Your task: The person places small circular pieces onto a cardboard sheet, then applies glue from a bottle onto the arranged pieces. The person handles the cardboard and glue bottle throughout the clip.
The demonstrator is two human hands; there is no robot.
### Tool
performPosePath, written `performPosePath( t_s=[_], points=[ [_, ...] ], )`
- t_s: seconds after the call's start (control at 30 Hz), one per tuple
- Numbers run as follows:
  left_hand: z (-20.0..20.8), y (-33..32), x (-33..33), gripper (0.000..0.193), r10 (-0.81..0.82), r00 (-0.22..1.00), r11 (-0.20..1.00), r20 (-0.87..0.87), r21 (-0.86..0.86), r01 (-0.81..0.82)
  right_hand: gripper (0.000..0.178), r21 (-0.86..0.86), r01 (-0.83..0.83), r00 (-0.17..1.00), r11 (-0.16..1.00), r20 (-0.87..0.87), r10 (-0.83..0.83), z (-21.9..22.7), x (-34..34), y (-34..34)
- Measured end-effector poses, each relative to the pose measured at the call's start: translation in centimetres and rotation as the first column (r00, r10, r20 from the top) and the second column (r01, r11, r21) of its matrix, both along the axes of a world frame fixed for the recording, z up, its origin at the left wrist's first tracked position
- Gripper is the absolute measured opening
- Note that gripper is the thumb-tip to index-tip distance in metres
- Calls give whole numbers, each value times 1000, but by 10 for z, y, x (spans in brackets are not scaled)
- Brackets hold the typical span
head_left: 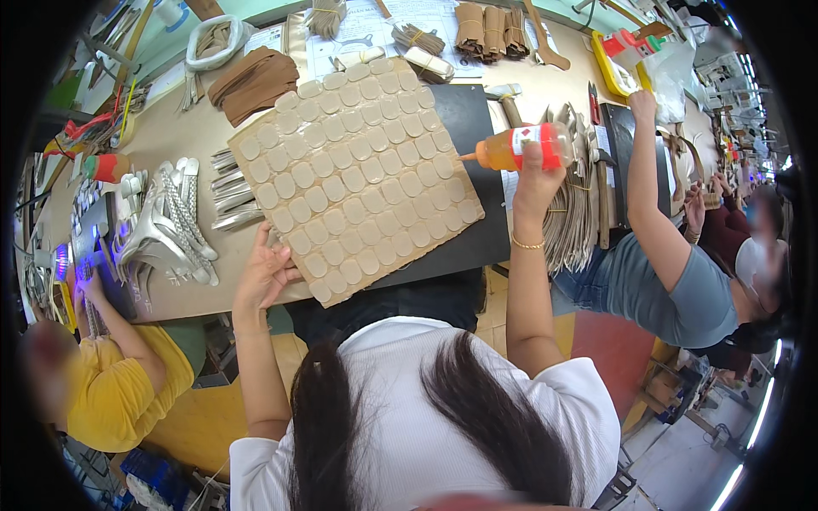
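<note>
A square tan board (257,130) bears rows of rounded beige pads (354,179), several looking glossy. It lies tilted across a black slab (490,213) at the table's front. My left hand (266,274) grips the board's lower left edge, some fingertips hidden by it. In my right hand (537,183) is a squeeze glue bottle (514,150) with amber liquid, a red-and-white label and an orange nozzle. The bottle lies nearly level, its tip pointing left at the board's right edge.
Left of the board are white braided straps (179,221) and brown leather pieces (256,81). To the right hang pale strips (567,221) beside a hammer (603,187). Co-workers sit on both sides; one arm (652,187) reaches toward a yellow tray (607,64).
</note>
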State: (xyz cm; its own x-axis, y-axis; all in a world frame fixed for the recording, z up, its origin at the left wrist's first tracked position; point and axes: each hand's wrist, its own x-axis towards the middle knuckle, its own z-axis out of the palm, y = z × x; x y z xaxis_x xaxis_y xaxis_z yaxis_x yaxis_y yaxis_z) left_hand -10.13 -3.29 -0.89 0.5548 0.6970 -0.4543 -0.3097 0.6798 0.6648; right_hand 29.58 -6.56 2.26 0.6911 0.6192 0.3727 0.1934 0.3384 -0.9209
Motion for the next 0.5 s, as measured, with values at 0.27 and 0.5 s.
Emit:
performPosePath(
  t_s=[0.27,0.5],
  points=[
    [6,-2,-3,57,-7,1000,999,-13,31,8,48,-117,-24,979,993,197,47,-12,-1,10],
    [13,-2,-1,55,-11,999,998,-48,62,14,49,-94,9,988,996,157,6,-10,-9,14]
  ],
)
